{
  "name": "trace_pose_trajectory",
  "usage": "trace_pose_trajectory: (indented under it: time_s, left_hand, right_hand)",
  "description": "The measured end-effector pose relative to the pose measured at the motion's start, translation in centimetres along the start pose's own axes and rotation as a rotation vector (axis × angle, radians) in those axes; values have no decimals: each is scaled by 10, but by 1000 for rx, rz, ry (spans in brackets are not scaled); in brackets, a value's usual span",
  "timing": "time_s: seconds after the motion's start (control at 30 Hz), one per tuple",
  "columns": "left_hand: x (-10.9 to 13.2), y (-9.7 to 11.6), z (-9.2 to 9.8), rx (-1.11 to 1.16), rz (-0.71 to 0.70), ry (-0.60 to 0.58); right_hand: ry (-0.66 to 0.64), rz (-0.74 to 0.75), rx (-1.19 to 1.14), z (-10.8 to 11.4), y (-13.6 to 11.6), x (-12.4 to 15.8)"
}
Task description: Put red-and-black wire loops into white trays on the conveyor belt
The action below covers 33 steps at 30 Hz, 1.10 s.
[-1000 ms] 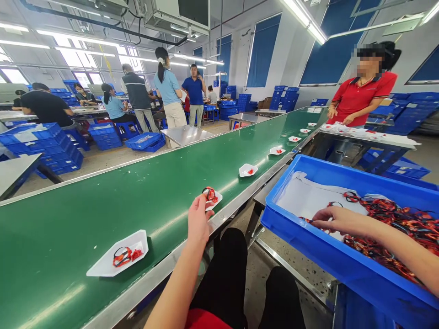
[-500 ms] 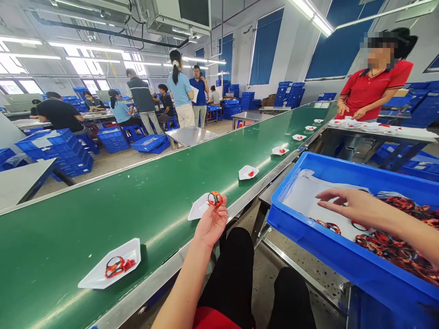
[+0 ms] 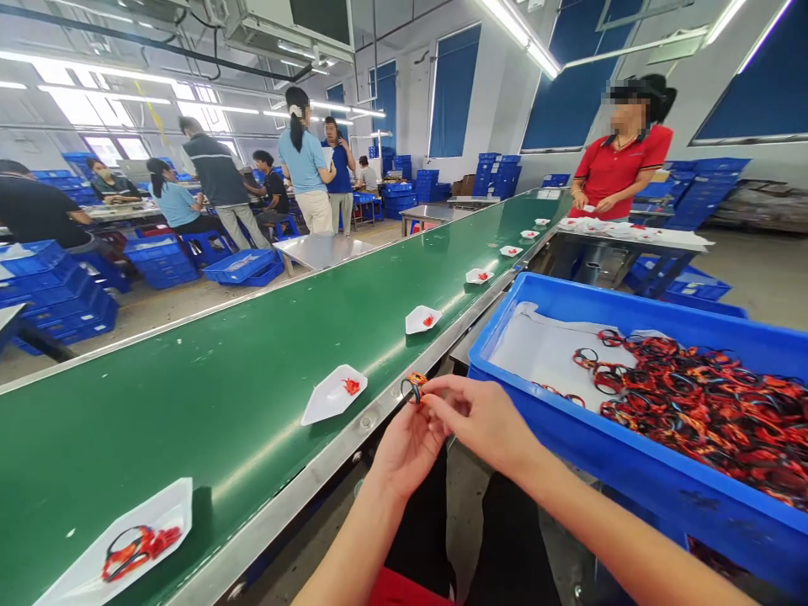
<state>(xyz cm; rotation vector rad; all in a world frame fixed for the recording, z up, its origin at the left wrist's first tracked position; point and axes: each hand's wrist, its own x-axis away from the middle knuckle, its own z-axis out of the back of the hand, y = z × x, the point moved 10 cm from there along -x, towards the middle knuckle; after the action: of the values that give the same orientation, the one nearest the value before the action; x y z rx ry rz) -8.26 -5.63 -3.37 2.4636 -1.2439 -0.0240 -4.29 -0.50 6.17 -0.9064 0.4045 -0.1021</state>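
Orange-and-black band (image 3: 414,387) pinched up between the fingertips of my left hand (image 3: 407,450) and right hand (image 3: 483,421), both nearly closed on it, just off the steel belt edge (image 3: 353,429). I judge it light and soft; I'd grip it by its rim. Nearby, a white tray (image 3: 332,394) sits on the green conveyor belt (image 3: 189,404). Right, a blue plastic crate (image 3: 631,459) holds a tangled heap of bands (image 3: 694,412). Upper right, a co-worker in a red polo shirt (image 3: 622,168) stands beyond it.

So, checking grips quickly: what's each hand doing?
Left hand: closed, holding a small orange-black cord loop.
Right hand: closed, fingertips on the same loop.
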Motion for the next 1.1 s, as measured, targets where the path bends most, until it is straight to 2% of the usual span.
trace_pose_trajectory:
  time_s: [0.07, 0.23, 0.4, 0.6, 0.73, 0.83, 0.9, 0.97, 1.03, 1.1]
  left_hand:
    - [1, -12, 0, -74, 14, -9]
    - [2, -23, -2, -196, 32, -53]
    - [3, -28, -7, -216, 51, -134]
    - [4, -32, -3, -212, 55, -117]
    - [7, -46, -4, -242, 84, -121]
    - [14, -78, 0, -256, 221, -116]
    - [18, -105, 13, -302, 360, -65]
    - [16, -132, 30, -389, 491, -12]
    - [9, -155, 46, -456, 579, 24]
    - [4, -178, 58, -509, 645, 44]
  right_hand:
    - [19, -56, -105, -12, 7, 1]
    - [-90, -208, -328, -32, 22, 7]
    - [-106, -259, -354, -29, 23, 14]
    - [-105, -242, -375, -31, 22, 18]
    - [-22, -253, -434, -18, 24, 35]
    - [65, -285, -460, 19, 36, 77]
    - [156, -344, -416, 58, 56, 122]
    - [290, -455, -284, 102, 82, 185]
    - [422, -593, -76, 140, 104, 262]
    - [503, -752, 133, 161, 117, 342]
